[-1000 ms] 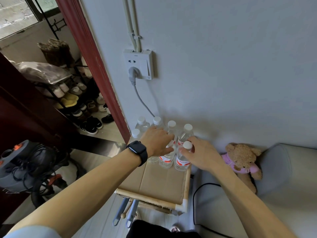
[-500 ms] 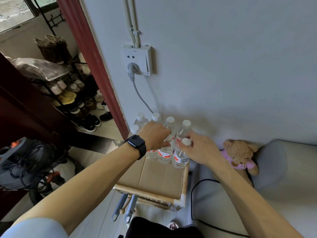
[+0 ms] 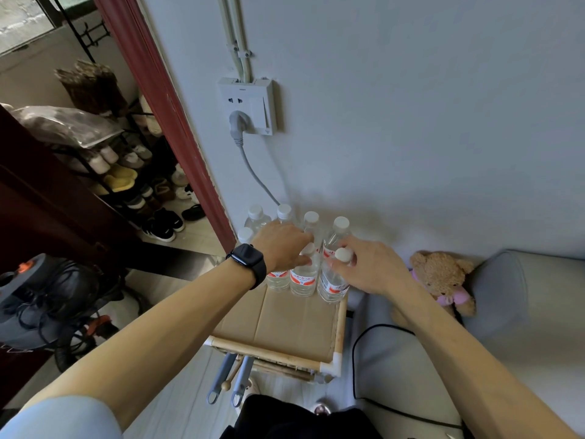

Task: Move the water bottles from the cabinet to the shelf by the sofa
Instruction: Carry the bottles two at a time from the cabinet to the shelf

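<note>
Loosening since before: right hand (image 3: 370, 267) on front bottle (image 3: 332, 280), left hand (image 3: 281, 245) unmoved.

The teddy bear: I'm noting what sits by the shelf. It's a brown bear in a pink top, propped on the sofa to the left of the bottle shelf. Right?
Not quite. The head view shows the teddy bear, brown in a pink top, on the sofa to the right of the shelf, not the left.
</note>
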The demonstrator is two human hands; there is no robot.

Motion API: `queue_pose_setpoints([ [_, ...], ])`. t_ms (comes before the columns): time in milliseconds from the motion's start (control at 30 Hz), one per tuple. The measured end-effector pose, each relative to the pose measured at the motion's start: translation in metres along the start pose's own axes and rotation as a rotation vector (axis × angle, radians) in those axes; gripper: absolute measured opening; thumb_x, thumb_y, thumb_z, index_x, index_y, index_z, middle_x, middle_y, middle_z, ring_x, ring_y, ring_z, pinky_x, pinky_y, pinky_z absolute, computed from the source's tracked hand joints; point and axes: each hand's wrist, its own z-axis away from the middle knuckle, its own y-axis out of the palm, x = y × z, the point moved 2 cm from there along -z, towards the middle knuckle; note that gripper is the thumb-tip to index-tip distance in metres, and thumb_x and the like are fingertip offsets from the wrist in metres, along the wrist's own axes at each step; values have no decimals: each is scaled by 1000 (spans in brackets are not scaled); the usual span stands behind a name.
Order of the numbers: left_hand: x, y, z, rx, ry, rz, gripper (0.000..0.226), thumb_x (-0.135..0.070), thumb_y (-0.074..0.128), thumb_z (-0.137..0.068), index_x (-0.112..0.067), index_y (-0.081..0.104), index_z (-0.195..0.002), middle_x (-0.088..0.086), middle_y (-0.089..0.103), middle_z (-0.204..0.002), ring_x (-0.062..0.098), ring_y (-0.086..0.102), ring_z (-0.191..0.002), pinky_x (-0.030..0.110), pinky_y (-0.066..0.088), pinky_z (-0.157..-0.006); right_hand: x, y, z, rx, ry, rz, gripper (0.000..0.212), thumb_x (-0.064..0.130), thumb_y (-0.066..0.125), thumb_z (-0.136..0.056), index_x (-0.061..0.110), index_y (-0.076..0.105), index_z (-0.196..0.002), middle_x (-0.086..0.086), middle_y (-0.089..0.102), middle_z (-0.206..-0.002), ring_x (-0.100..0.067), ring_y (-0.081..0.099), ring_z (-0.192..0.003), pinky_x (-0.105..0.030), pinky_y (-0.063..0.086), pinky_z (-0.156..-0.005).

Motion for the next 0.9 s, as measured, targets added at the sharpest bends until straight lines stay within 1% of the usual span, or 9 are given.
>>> queue_pose_setpoints([
  [67, 1, -1, 0, 14, 7, 11, 34, -48, 58, -93, -22, 60, -114, -3, 67, -96, 21, 61, -89, 33, 45, -71, 1, -3, -1, 28, -2, 8, 33, 59, 53, -86, 29, 55, -99, 1, 68, -100, -26, 61, -96, -37, 49, -79],
  [100, 1, -2, -1, 22, 10, 17, 33, -48, 58, -93, -23, 60, -115, -3, 67, -96, 21, 61, -89, 34, 46, -72, 2, -4, -2, 25, 11, 0, 30, 57, 54, -87, 27, 51, -89, -1, 68, -96, -27, 61, -93, -37, 48, -76],
  [200, 1, -3, 0, 24, 17, 10, 33, -48, 59, -92, -23, 60, -114, -3, 67, -95, 21, 61, -88, 36, 49, -73, 8, -3, -3, -35, 57, -47, 39, 60, 53, -90, 27, 39, -75, -2, 61, -83, -26, 56, -83, -35, 41, -68],
  [333, 1, -3, 2, 14, 22, -11, 33, -48, 58, -93, -23, 58, -114, -2, 67, -96, 22, 60, -87, 33, 44, -70, 13, 3, -1, -80, 83, -103, 34, 53, 54, -93, 21, 46, -88, -7, 66, -93, -23, 49, -79, -31, 35, -66],
  [500, 3, -1, 2, 14, 9, -9, 35, -51, 58, -91, -23, 58, -112, -1, 67, -93, 22, 61, -83, 35, 47, -71, 16, 7, 2, -147, 58, -142, 36, 55, 53, -93, 20, 49, -87, -6, 67, -89, -26, 56, -82, -32, 36, -66],
  [600, 1, 1, 3, 5, 9, -17, 36, -52, 56, -92, -22, 58, -112, -1, 67, -93, 22, 61, -84, 35, 46, -70, 13, 7, 1, -108, 37, -128, 33, 54, 52, -94, 21, 53, -97, -3, 67, -93, -23, 54, -82, -31, 37, -69],
  [667, -1, 1, 3, -2, 5, -32, 37, -52, 55, -93, -21, 57, -113, 0, 67, -93, 23, 61, -85, 33, 40, -67, 10, 6, -1, -76, 42, -128, 35, 56, 51, -93, 22, 54, -103, 0, 64, -92, -21, 52, -82, -32, 38, -69],
  [733, -3, 1, 3, -10, 2, -56, 37, -51, 54, -93, -20, 56, -113, 0, 67, -94, 23, 61, -86, 32, 35, -68, 8, 7, -2, -60, 46, -143, 37, 59, 52, -91, 24, 55, -103, 4, 62, -89, -22, 56, -84, -33, 41, -69],
  [900, -4, -1, 5, -10, -22, -57, 38, -52, 54, -94, -20, 55, -115, 2, 67, -93, 24, 61, -88, 32, 33, -69, 5, 10, -1, -30, 28, -169, 44, 58, 65, -80, 29, 57, -111, 5, 67, -102, -21, 60, -94, -33, 48, -76],
])
